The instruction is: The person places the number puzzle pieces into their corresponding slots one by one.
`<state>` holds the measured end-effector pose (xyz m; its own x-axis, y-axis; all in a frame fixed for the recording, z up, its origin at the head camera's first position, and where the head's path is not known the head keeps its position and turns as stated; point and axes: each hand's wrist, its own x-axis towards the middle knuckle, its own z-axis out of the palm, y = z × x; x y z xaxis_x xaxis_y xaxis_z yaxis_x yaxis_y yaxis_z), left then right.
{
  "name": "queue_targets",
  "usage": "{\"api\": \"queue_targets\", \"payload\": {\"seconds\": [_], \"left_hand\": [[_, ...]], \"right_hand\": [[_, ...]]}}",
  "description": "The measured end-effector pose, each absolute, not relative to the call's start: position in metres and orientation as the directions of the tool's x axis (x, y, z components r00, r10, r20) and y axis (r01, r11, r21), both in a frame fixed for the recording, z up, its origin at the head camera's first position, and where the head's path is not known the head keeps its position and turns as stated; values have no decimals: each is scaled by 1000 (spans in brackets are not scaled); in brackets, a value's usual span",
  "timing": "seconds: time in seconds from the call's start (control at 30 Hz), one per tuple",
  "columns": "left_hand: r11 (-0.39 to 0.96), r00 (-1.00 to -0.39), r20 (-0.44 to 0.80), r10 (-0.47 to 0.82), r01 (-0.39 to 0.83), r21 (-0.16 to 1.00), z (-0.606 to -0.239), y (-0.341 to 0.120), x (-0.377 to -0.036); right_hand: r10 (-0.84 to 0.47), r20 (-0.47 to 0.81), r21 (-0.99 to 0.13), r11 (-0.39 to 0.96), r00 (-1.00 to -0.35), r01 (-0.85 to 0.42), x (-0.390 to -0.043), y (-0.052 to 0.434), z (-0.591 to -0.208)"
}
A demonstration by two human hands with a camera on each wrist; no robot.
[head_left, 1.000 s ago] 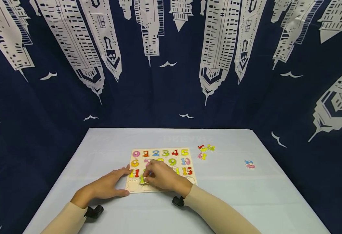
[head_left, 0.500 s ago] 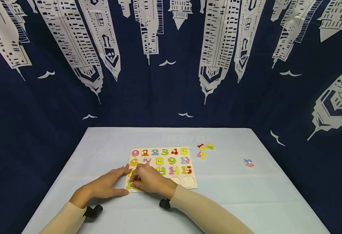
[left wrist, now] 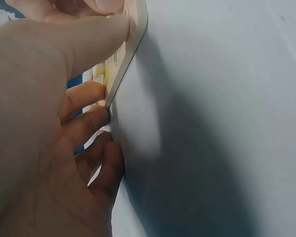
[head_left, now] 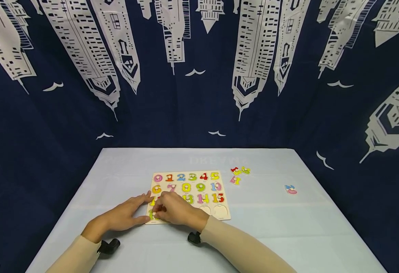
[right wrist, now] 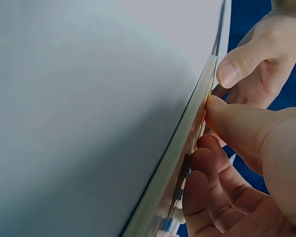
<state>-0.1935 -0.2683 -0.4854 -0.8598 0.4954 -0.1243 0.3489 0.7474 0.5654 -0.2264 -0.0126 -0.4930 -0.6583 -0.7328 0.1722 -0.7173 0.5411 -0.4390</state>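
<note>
A wooden number puzzle board (head_left: 192, 221) lies on the white table, colourful number pieces set in its rows. My right hand (head_left: 180, 210) is over its lower left part, fingers curled, thumb and fingertips on a green number piece (head_left: 151, 215) at the bottom left corner. The right hand hides part of that piece and its neighbours. My left hand (head_left: 126, 214) rests at the board's left edge with fingers extended, its thumb tip beside the green piece. In the left wrist view, the left thumb (left wrist: 101, 42) lies over the board's corner and the other fingers reach along its side.
Beyond the board's upper right corner lie a red-and-yellow piece (head_left: 235, 171), a yellow-green piece (head_left: 245, 170) and a pink-and-yellow piece (head_left: 235, 180). A blue-and-pink piece (head_left: 291, 190) lies farther right. Pale cut-out shapes (head_left: 220, 212) show in the bottom row. Dark blue printed cloth (head_left: 199, 110) hangs behind the table.
My right hand has carried the green number piece left to the board's bottom left corner and stayed there since half a second ago. The left thumb has moved up slightly beside it.
</note>
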Motion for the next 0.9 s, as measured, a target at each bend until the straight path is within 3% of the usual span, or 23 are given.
{"api": "queue_targets", "payload": {"seconds": [0.37,0.9], "left_hand": [[766,-870,-110,480,355,536,-487,-265,-192],[784,-888,-105,448,333,523,-489,-259,-192]], "right_hand": [[-700,209,-474,538,-683,-697,-231,23,-487],[-495,274,-566,610,-824,-555,-268,130,-480]]}}
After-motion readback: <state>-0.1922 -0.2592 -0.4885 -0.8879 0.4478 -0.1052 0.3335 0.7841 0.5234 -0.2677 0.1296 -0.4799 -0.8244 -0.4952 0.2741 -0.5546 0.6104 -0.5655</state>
